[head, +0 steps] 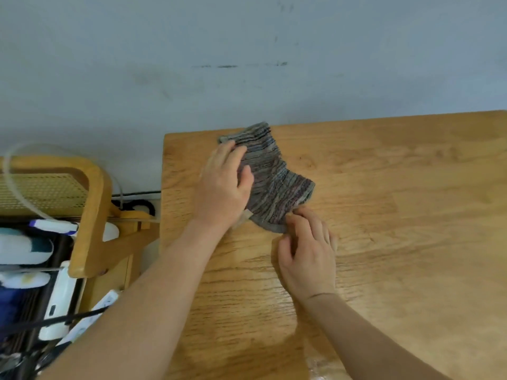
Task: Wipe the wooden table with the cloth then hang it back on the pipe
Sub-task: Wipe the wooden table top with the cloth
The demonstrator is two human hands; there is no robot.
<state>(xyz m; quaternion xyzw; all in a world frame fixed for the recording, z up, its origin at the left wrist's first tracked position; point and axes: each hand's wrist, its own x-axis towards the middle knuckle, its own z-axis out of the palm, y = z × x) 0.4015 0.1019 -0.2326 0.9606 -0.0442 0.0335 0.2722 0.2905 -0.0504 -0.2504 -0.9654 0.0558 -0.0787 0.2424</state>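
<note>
Evidently the left hand (222, 187) pressed flat on the cloth (277, 185), pinning it to the table (411, 215); beside it, the right hand (307, 256) pinched the near edge, probably to fold it.

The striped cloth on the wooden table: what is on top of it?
The left hand lies flat on the striped cloth; the right hand pinches its near edge. Beneath it lies the wooden table; that covered patch cannot be seen.

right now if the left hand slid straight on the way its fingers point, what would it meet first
The left hand points away from the person toward the wall, its fingers already on the striped cloth. It would probably push the cloth to the table's far edge, then meet the wall.
</note>
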